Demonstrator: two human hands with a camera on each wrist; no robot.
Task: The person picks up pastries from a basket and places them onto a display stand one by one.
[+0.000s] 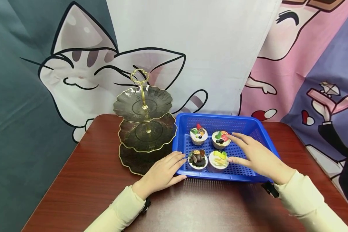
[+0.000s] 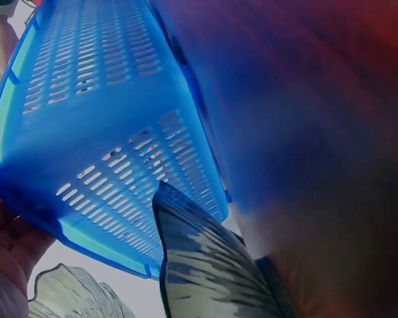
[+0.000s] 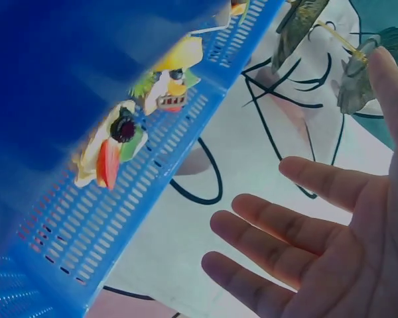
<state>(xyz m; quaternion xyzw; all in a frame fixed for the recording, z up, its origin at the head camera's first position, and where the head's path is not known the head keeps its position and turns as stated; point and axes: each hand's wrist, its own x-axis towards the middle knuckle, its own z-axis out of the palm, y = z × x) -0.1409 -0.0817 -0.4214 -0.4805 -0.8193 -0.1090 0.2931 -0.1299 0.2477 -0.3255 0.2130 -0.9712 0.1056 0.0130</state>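
Blue basket [image 1: 220,177] sits toward the far edge of the tabletop [image 1: 208,206], right of its middle. Four cupcakes inside, all in the basket's left and middle part, two by two. By its far left: one with white topping, a strawberry and dark pieces [image 1: 198,136]. Beside that, nearer the middle: one with a green leaf, red fruit and dark berries [image 1: 220,140]. By the near left corner: one heaped with dark topping and a nut [image 1: 198,159]. Just beside it, along the near rim: one topped with yellow fruit [image 1: 219,159].

Left hand [image 1: 161,174] rests at the basket's near left corner, fingers laid over the rim, thumb apart from them. Right hand [image 1: 256,157] is over the basket's right part, fingers spread, thumb well away from them, nothing held; its tips are near the leaf-topped and yellow cupcakes.

Left of the basket, toward the tabletop's far edge, stands a three-tier cake stand [image 1: 146,137], dark plates with gold rims, upright, ring handle on top. Behind everything hangs a cloth with a cartoon cat [image 1: 84,72].
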